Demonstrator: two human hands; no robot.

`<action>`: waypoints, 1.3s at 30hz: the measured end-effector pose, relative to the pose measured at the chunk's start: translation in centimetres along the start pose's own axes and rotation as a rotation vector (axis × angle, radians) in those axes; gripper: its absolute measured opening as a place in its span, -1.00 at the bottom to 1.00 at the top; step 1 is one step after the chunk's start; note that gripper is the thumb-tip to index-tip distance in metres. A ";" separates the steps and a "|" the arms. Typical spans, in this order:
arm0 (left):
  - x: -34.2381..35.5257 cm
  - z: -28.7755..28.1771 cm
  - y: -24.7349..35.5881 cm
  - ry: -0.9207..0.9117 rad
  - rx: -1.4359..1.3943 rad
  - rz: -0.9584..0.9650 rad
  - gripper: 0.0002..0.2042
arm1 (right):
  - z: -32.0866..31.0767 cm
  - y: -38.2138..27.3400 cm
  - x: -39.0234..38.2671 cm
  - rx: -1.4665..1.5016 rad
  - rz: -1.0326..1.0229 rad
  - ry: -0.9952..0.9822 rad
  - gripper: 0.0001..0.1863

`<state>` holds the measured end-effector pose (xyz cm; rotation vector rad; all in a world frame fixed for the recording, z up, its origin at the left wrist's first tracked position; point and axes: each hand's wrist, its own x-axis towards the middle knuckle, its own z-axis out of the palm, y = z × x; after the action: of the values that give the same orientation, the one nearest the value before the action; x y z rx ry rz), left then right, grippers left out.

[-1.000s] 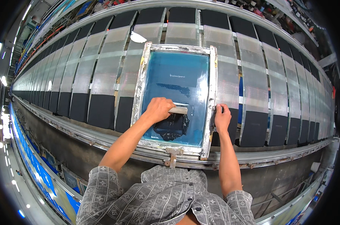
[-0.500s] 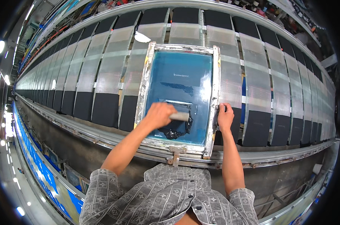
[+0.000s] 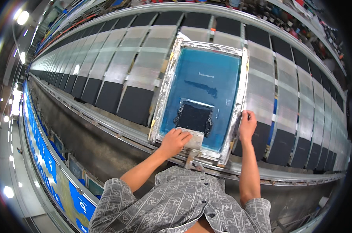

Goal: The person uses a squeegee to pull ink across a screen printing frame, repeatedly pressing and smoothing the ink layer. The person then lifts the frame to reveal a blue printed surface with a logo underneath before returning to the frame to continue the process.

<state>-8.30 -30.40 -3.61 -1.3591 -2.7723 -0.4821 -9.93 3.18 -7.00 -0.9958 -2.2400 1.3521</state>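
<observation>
A screen-printing frame [image 3: 244, 79] with worn, ink-smeared metal edges lies before me, its blue mesh [image 3: 211, 60] stretched inside. Black ink [image 3: 195, 116] covers a rectangle in the lower half of the mesh, with thick smears along its sides. My left hand [image 3: 176, 141] is closed around a pale grey squeegee [image 3: 194, 139], which rests at the near end of that rectangle. On the frame's right rail, my right hand [image 3: 247, 124] has its fingers bent and closed at the edge; its fingertips are partly hidden.
Long pallets carrying dark fabric pieces [image 3: 136, 105] run in a row to both sides. A metal rail [image 3: 261, 175] passes along the near side, with a bracket [image 3: 191, 160] at the frame's near end. Bottles and containers [image 3: 300, 31] crowd a shelf at the far right.
My left hand has drawn the squeegee toward me, to the near end of the ink. The black ink now lies evenly across the rectangle. My right hand stays at the frame's right rail.
</observation>
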 end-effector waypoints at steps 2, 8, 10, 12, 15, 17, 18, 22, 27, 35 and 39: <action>-1.1 -2.0 -4.1 -0.101 -0.007 -0.025 -0.43 | 4.2 -0.2 -2.5 0.016 -0.010 0.004 -0.75; -3.9 -4.4 -10.8 -0.163 -0.073 -0.068 -0.48 | 11.0 -2.1 -5.6 0.093 -0.026 0.013 -0.77; -4.5 -4.1 -11.1 -0.149 -0.066 -0.055 -0.49 | 11.4 -2.6 -5.8 0.050 0.025 0.018 -0.77; -3.4 -4.2 -11.6 -0.236 -0.094 -0.063 -0.57 | 11.5 -2.6 -5.6 0.022 0.024 0.030 -0.75; -0.2 -5.0 -13.4 -0.371 -0.139 -0.070 -0.66 | 11.4 -2.6 -5.5 -0.065 0.021 0.021 -0.73; 2.9 -4.8 -15.2 -0.304 -0.084 -0.044 -0.66 | 11.3 -2.9 -5.4 -0.077 0.041 0.007 -0.73; 4.3 -4.7 -16.2 -0.249 -0.072 -0.025 -0.66 | 11.4 -2.9 -5.5 -0.080 0.056 -0.001 -0.73; 8.1 -4.6 -18.4 -0.245 -0.019 -0.008 -0.71 | 11.6 -2.7 -5.8 -0.037 0.074 -0.031 -0.74; 7.1 -4.2 -18.1 -0.264 -0.020 -0.004 -0.68 | 11.7 -3.0 -6.2 -0.063 0.056 0.011 -0.73; -0.7 -4.7 -13.2 -0.359 -0.102 0.056 -0.62 | 11.6 -2.5 -5.6 -0.028 0.049 0.030 -0.74; 2.5 -5.5 -15.1 -0.362 -0.125 -0.042 -0.65 | 11.5 -2.5 -5.6 -0.028 0.051 0.016 -0.74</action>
<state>-22.19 -38.70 -2.07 -1.5574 -3.1087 -0.4576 -13.97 -8.86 -10.10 -1.0759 -2.2422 1.3327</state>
